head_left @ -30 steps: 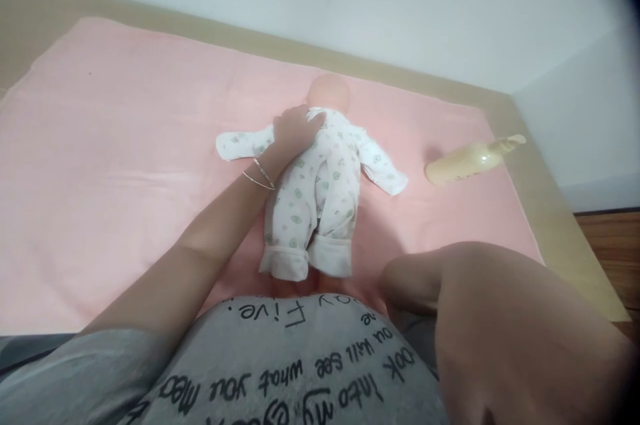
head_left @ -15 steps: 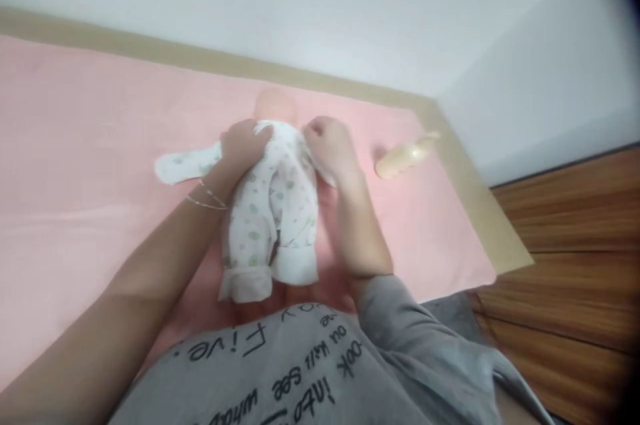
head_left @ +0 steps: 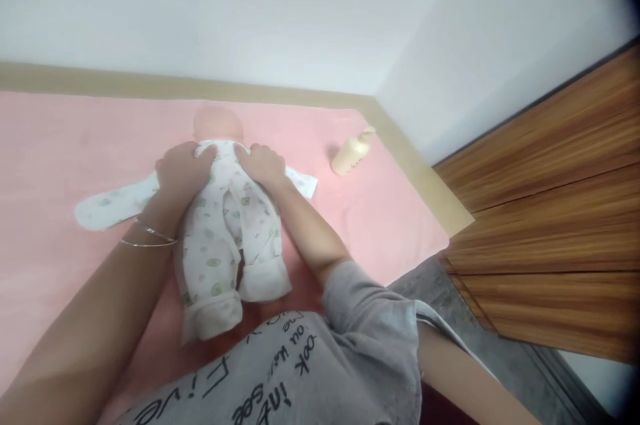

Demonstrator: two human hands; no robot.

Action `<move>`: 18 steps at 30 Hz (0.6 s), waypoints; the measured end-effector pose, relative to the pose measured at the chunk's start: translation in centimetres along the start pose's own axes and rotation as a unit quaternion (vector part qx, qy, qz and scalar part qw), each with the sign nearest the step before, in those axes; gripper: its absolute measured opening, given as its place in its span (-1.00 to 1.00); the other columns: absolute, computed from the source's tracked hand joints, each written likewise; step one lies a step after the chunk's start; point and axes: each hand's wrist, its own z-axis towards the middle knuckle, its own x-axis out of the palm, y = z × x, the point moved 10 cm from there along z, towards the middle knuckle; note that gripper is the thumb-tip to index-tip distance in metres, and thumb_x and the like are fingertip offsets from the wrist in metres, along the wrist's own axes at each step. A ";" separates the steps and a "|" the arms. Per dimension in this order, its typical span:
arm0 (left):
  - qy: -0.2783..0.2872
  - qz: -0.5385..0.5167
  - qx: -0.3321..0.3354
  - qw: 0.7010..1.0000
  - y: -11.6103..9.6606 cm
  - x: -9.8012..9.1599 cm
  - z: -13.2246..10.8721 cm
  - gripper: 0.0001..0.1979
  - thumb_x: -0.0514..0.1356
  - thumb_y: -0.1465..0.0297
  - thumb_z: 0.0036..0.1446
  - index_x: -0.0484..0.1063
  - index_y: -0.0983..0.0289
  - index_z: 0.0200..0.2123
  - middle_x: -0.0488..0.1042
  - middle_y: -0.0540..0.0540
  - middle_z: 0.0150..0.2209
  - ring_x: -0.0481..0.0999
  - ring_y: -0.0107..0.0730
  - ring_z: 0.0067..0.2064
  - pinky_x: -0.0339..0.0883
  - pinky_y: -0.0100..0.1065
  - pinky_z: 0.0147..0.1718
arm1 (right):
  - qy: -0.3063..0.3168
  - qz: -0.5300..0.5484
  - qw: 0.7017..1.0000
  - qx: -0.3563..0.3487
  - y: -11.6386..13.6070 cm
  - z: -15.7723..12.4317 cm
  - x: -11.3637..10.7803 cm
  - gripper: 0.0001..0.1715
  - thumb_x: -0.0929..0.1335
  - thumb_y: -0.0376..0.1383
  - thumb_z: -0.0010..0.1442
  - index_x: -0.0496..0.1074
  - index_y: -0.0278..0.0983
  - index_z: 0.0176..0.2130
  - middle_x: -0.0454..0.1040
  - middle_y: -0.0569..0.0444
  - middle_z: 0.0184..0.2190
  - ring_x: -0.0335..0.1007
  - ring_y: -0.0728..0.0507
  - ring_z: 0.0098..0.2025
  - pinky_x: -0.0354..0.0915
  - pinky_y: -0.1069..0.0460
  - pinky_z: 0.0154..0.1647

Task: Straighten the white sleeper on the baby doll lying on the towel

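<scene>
A baby doll [head_left: 218, 124] in a white romper [head_left: 210, 238] with a green leaf print lies on the pink sheet, its bald head pointing away from me. My left hand [head_left: 184, 175] is wrapped around the doll's shoulder on the left, thumb on the upper chest. On the other shoulder, my right hand [head_left: 261, 165] grips in the same way. Both sleeves stretch out sideways past my hands. The romper's legs, with wide white cuffs, reach toward me. My fingers under the doll are hidden.
A cream pump bottle [head_left: 350, 154] stands on the pink sheet [head_left: 380, 225] to the right. Behind the sheet runs a tan edge [head_left: 300, 93] along the white wall. Wooden panels [head_left: 540, 212] and a grey floor [head_left: 435, 292] lie at the right.
My right hand has moved from beside the doll's shoulder, fingers curled, to a hold around it, and the right sleeve now lies outward. The view has shifted to the right.
</scene>
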 end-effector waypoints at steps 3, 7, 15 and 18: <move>-0.037 0.025 0.045 0.998 -1.1 -0.9 -0.5 -0.62 -0.15 0.17 0.21 0.34 0.23 -0.43 0.41 0.05 -0.39 0.26 -0.35 -0.40 0.07 -0.38 -0.38 | -0.006 -0.018 0.997 -0.069 1.1 0.3 -0.3 -0.32 -0.03 0.09 0.31 0.39 -0.26 -0.12 0.45 -0.07 -0.15 0.36 -0.25 -0.11 0.24 -0.15 -0.05; -0.085 0.072 0.074 0.991 -2.1 -1.6 -1.0 -0.63 -0.14 0.24 0.20 0.38 0.25 -0.40 0.43 0.09 -0.37 0.30 -0.30 -0.38 0.05 -0.36 -0.41 | -0.042 -0.065 0.985 -0.153 3.6 -0.1 -0.9 -0.48 0.01 -0.13 0.36 0.41 -0.29 -0.20 0.46 -0.07 -0.19 0.35 -0.19 -0.13 0.23 -0.05 -0.06; -0.018 0.033 0.025 0.999 -0.4 0.2 0.1 -0.51 -0.20 0.15 0.23 0.42 0.29 -0.25 0.48 0.22 -0.21 0.41 -0.12 -0.20 0.20 -0.25 -0.27 | -0.054 0.012 0.988 -0.142 4.1 0.4 -0.9 -0.54 0.09 -0.12 0.32 0.44 -0.29 -0.19 0.49 -0.02 -0.20 0.38 -0.14 -0.16 0.25 0.03 -0.13; -0.014 -0.001 0.025 1.000 -0.1 0.4 0.3 -0.48 -0.22 0.09 0.23 0.42 0.28 -0.24 0.48 0.22 -0.19 0.42 -0.10 -0.16 0.21 -0.23 -0.21 | -0.004 0.025 0.998 -0.063 2.6 0.7 -0.2 -0.41 0.07 0.00 0.31 0.45 -0.31 -0.14 0.51 -0.07 -0.20 0.40 -0.18 -0.15 0.26 0.01 -0.13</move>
